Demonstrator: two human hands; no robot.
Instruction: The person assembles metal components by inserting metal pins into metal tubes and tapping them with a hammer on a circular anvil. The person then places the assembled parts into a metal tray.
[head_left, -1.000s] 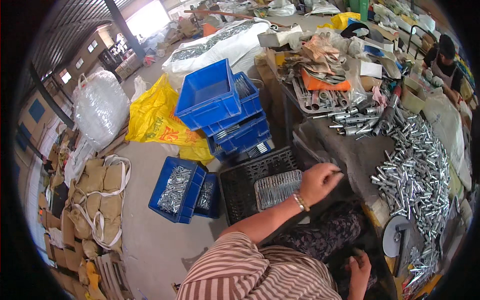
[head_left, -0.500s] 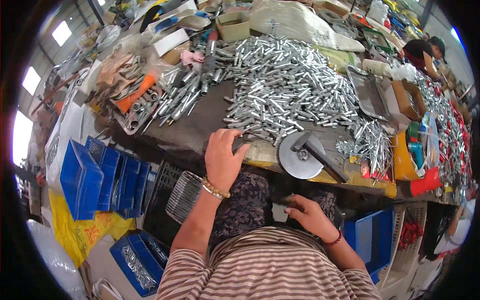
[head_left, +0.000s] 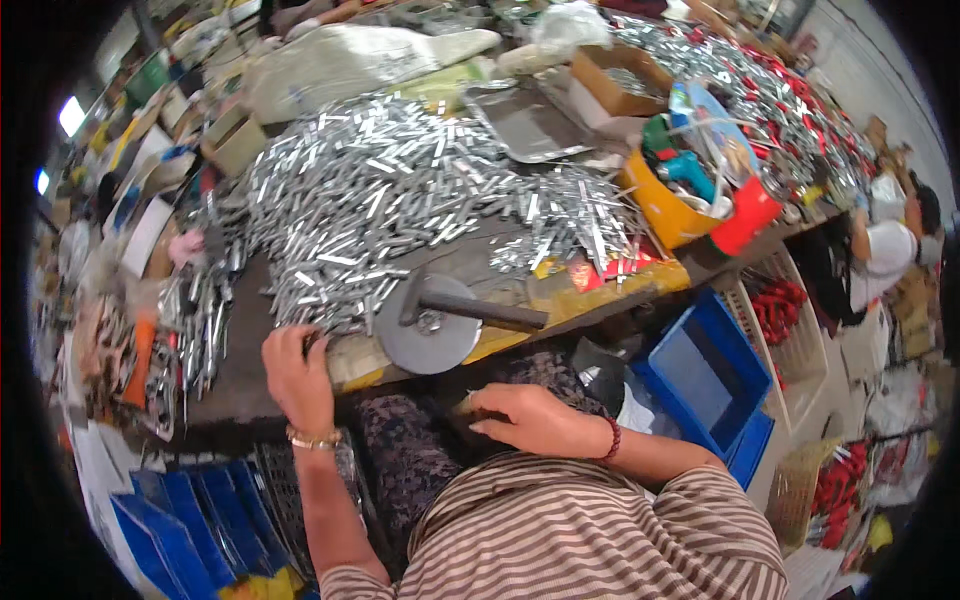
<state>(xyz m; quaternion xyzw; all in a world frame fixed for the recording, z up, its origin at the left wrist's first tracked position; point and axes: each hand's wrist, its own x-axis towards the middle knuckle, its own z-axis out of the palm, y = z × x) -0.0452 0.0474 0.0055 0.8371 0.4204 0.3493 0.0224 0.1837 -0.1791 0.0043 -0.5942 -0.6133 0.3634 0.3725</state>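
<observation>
My left hand [head_left: 299,380] is at the table's front edge, beside the near left side of a large heap of short silvery metal rods [head_left: 365,190]. Its fingers bend down, with a gap between thumb and forefinger, and no held piece shows. Over my lap, my right hand [head_left: 525,414] has its fingers curled inward. Something small and yellowish seems to be at those fingertips, too blurred to name. Between the heap and the table edge lies a round grey metal disc [head_left: 428,345]. A hammer [head_left: 470,306] rests across it, its dark handle pointing right.
Thin metal pins [head_left: 575,215] lie right of the heap, near a metal tray [head_left: 530,120] and a yellow container [head_left: 665,205] of tools. Blue bins [head_left: 705,370] stand low at right, more blue bins [head_left: 190,515] at lower left. Another person [head_left: 885,250] is at far right.
The view has swung to the right, so the table appears shifted left. My left hand stays by the heap's near edge, its fingers now more bent. My right hand remains over my lap.
</observation>
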